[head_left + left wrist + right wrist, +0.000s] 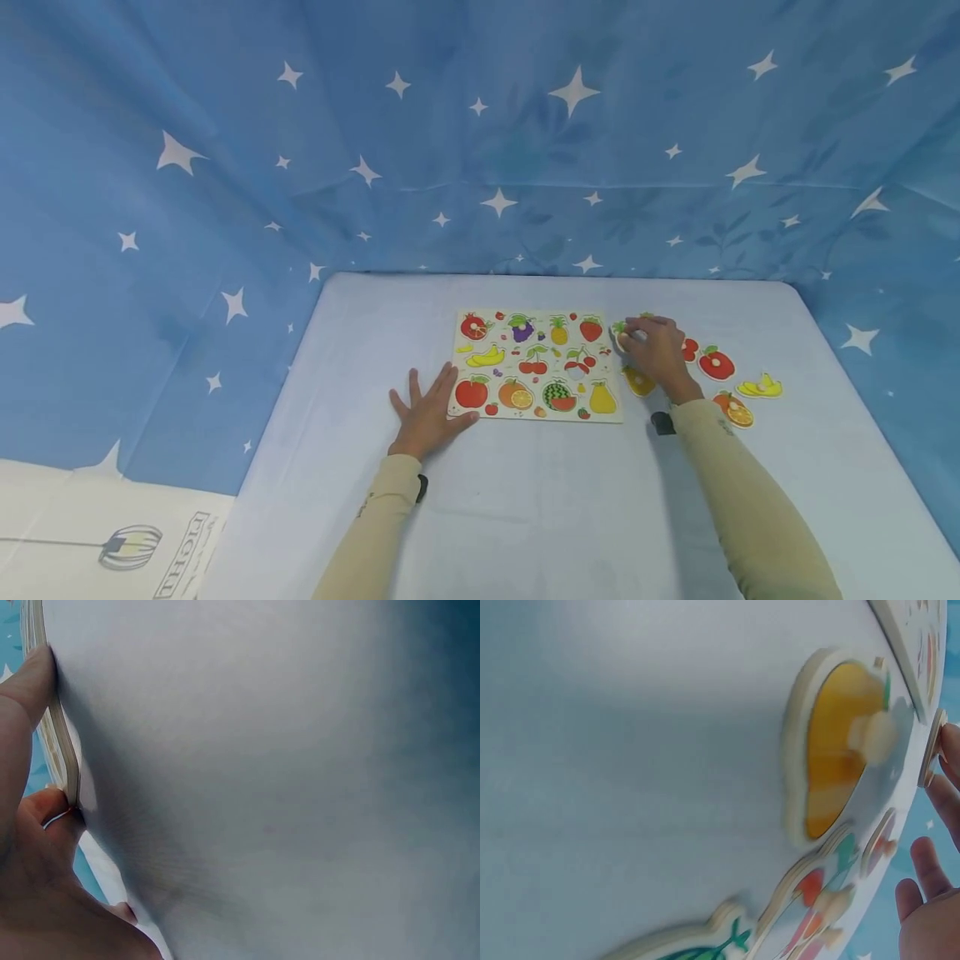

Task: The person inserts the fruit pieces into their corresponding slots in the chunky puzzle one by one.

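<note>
A wooden fruit puzzle board (pixel 543 358) lies flat on the table, its pictures facing up. At the board's lower left corner my left hand (pixel 429 421) spreads its fingers, with fingertips along the left edge and the thumb at the front edge. In the left wrist view, the thumb (pixel 34 682) presses the board's side. Just right of the board, my right hand (pixel 656 354) pinches a small puzzle piece (pixel 931 750) with green leaves at its top. Below that hand lies a yellow pear piece (pixel 844 750) with a round knob.
More loose knobbed pieces lie to the right: a red apple (pixel 717 364), an orange (pixel 735 410), bananas (pixel 761 387) and red cherries (pixel 689 350). A pale cloth covers the table (pixel 510 508). Blue starred fabric (pixel 480 150) hangs behind and at the sides.
</note>
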The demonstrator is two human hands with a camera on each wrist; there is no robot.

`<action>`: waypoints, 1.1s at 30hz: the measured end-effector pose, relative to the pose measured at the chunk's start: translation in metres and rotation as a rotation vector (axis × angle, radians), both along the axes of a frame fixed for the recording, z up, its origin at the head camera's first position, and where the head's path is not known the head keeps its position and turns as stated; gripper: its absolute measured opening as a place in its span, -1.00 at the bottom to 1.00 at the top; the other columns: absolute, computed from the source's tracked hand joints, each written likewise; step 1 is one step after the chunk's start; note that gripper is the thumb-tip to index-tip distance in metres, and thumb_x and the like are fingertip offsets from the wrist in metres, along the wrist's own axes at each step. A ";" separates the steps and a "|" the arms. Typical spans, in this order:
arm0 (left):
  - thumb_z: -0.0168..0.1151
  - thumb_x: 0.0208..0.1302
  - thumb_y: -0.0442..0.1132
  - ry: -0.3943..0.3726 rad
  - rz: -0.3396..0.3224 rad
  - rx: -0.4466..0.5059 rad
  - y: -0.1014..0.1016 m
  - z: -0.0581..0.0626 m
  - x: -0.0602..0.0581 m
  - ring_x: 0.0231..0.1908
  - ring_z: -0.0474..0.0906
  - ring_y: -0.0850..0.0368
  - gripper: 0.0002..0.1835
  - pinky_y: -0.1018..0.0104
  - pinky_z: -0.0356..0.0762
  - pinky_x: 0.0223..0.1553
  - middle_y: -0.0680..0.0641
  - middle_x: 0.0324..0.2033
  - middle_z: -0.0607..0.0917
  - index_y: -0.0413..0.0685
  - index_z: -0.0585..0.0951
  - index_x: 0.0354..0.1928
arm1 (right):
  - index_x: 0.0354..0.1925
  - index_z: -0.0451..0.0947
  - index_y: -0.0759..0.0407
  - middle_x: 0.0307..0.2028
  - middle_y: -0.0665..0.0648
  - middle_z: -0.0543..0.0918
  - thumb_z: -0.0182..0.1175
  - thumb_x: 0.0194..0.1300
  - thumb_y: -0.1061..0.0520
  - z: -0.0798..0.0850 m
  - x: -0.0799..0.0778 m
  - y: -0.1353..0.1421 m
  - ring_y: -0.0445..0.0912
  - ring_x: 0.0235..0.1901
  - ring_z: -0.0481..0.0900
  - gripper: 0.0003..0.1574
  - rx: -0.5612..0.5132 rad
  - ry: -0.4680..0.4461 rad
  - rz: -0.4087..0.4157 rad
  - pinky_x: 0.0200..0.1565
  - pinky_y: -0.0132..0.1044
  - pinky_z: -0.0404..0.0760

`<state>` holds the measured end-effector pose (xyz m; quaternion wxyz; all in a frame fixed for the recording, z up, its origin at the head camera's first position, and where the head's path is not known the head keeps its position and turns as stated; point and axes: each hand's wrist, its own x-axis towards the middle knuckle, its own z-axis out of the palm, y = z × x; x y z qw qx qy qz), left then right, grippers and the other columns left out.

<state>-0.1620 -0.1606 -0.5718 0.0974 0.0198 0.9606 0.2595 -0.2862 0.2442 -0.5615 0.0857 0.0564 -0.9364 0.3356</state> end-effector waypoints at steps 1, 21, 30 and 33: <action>0.46 0.36 0.16 0.001 0.000 0.002 0.001 0.000 0.000 0.63 -0.36 -0.46 0.02 -0.61 -0.52 0.42 0.03 0.70 0.09 0.06 0.17 0.72 | -0.18 0.74 0.39 0.23 0.45 0.66 0.40 0.43 0.27 0.001 0.000 -0.001 0.49 0.37 0.33 -0.87 0.001 -0.005 0.002 0.33 0.58 0.09; 0.43 0.38 0.21 0.007 -0.015 0.003 0.000 0.002 -0.001 0.63 -0.36 -0.48 0.03 -0.64 -0.49 0.41 0.04 0.71 0.06 0.06 0.16 0.72 | -0.26 0.72 0.37 0.26 0.47 0.63 0.37 0.45 0.28 0.003 -0.009 -0.041 0.45 0.32 0.37 -0.87 -0.058 0.005 0.090 0.40 0.50 0.06; 0.43 0.38 0.21 -0.013 -0.002 -0.004 0.000 0.002 -0.001 0.63 -0.38 -0.45 0.03 -0.62 -0.51 0.42 0.06 0.71 0.05 0.08 0.16 0.72 | -0.36 0.67 0.27 0.28 0.43 0.63 0.41 0.43 0.26 0.002 -0.017 -0.060 0.44 0.30 0.39 -0.82 -0.025 -0.007 0.116 0.34 0.52 0.09; 0.43 0.38 0.22 -0.012 -0.001 -0.004 0.000 0.002 -0.001 0.63 -0.37 -0.46 0.02 -0.62 -0.51 0.42 0.06 0.71 0.06 0.07 0.17 0.72 | -0.31 0.70 0.27 0.31 0.41 0.62 0.40 0.45 0.23 0.006 -0.019 -0.067 0.43 0.34 0.36 -0.84 0.001 -0.036 0.114 0.32 0.50 0.13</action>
